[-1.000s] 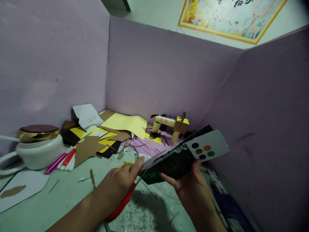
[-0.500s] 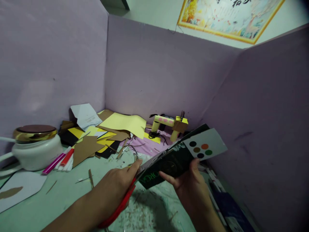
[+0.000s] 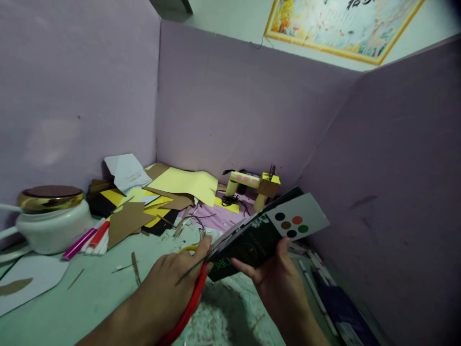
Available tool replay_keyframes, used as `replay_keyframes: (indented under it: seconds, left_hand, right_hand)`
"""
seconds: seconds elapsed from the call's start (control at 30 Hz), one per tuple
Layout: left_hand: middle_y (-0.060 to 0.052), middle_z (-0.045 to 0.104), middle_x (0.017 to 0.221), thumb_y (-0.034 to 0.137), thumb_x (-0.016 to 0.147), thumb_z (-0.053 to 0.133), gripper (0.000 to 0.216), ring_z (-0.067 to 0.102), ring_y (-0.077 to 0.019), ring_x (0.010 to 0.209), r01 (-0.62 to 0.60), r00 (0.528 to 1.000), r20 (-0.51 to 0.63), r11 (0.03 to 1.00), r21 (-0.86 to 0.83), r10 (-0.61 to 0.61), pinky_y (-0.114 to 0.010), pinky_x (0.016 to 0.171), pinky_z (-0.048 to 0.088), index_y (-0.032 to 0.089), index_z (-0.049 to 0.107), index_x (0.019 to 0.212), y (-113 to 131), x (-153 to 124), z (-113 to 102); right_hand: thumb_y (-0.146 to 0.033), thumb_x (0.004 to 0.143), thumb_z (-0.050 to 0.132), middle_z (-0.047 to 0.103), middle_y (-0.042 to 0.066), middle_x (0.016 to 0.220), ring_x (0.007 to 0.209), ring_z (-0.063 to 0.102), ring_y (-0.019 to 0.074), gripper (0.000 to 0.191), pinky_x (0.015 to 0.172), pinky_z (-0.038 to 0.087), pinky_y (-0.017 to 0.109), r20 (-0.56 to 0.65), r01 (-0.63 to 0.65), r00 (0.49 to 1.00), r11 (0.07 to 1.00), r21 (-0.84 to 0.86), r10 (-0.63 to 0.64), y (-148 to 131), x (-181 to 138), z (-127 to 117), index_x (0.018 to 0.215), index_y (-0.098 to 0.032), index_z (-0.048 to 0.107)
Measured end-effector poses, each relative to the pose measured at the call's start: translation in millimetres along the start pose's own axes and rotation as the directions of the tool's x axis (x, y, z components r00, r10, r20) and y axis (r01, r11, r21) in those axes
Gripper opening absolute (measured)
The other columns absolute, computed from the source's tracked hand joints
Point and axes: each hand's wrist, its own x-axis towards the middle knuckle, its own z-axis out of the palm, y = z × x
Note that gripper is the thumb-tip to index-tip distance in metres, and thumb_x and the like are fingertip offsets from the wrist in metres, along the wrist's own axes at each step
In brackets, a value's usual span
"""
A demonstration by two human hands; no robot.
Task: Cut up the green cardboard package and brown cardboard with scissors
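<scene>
Head view: the pale green tabletop [image 3: 90, 293] is enclosed on three sides by purple partition panels [image 3: 230, 105], and a framed picture [image 3: 338, 24] hangs on the wall above them. At the far left stands a white jar with a gold lid [image 3: 54, 216]. Just beside it lie several markers [image 3: 88, 239]. Behind these lies a loose heap of brown cardboard pieces [image 3: 126, 218], a yellow sheet [image 3: 187, 183] and a white paper [image 3: 126, 170], overlapping one another. In the back corner stands a small yellow paper model with pink spots [image 3: 252, 184], with a black cord [image 3: 234, 201] at its base. Paper scraps litter the tabletop between the heap and the hands. The left hand [image 3: 173, 283] is closed around the red handle of the scissors [image 3: 189, 302], whose tip meets the near left edge of the dark printed card [image 3: 248, 245]. The right hand [image 3: 277, 283] grips that card from below, with the thumb on its upper face. The card is held clear of the tabletop, tilted up toward the right. Its white flap with coloured dots [image 3: 306, 216] projects toward the right panel and hides part of the tabletop behind it.
</scene>
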Motion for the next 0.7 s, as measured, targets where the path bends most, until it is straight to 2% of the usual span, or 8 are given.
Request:
replay_keyframes:
  seconds: [0.13,0.37,0.47,0.6,0.7]
  left_hand:
    - [-0.010,0.069,0.082,0.024,0.094,0.030,0.047,0.064,-0.0233,0.063,-0.030,0.995,0.100,0.993,0.118,0.019,-0.037,0.057,0.051,0.012,0.031,0.140,-0.6,1.0,-2.7]
    - [-0.008,0.067,0.076,0.009,0.084,0.030,0.054,0.060,-0.0189,0.059,-0.132,0.984,0.126,0.990,0.058,0.124,-0.031,0.055,0.048,0.006,0.028,0.138,-7.2,3.1,-3.9]
    - [0.000,0.060,0.062,0.008,0.078,0.034,0.061,0.053,-0.0156,0.052,-0.081,0.980,0.182,0.997,-0.020,0.083,-0.026,0.052,0.045,0.008,0.026,0.138,-9.6,1.2,-0.4]
    - [-0.004,0.063,0.070,0.014,0.079,0.036,0.057,0.054,-0.0165,0.058,-0.045,0.989,0.140,0.997,-0.054,0.053,-0.029,0.058,0.047,0.009,0.034,0.136,-9.7,-1.7,4.6]
    - [-0.001,0.060,0.061,0.015,0.083,0.031,0.053,0.053,-0.0153,0.054,0.023,0.986,0.166,0.990,-0.142,0.000,-0.027,0.056,0.046,0.009,0.036,0.135,-5.8,0.2,-1.2]
  right_hand:
    - [-0.041,0.085,0.056,0.071,0.006,0.103,0.088,0.068,0.0274,0.042,0.059,0.059,0.052,-0.023,0.013,1.000,1.000,-0.004,-0.013,0.1,-0.1,-0.4,0.125,-0.031,0.050]
    - [-0.044,0.084,0.056,0.071,0.008,0.101,0.085,0.069,0.0278,0.047,0.057,0.059,0.052,-0.053,0.030,0.998,0.999,-0.031,-0.032,1.7,0.1,-0.5,0.128,-0.031,0.047]
    - [-0.046,0.083,0.056,0.071,0.010,0.102,0.085,0.068,0.0280,0.051,0.059,0.059,0.051,-0.052,0.020,0.998,0.998,-0.051,-0.022,2.8,1.1,-1.3,0.131,-0.029,0.045]
    - [-0.045,0.085,0.055,0.070,0.009,0.104,0.086,0.068,0.0271,0.051,0.061,0.058,0.051,-0.052,0.010,0.999,0.998,-0.061,-0.013,3.0,0.9,-0.7,0.132,-0.029,0.044]
    - [-0.043,0.086,0.054,0.071,0.007,0.105,0.086,0.068,0.0261,0.047,0.061,0.058,0.053,-0.047,0.027,0.998,0.998,-0.063,-0.030,4.0,1.2,-0.9,0.131,-0.033,0.044]
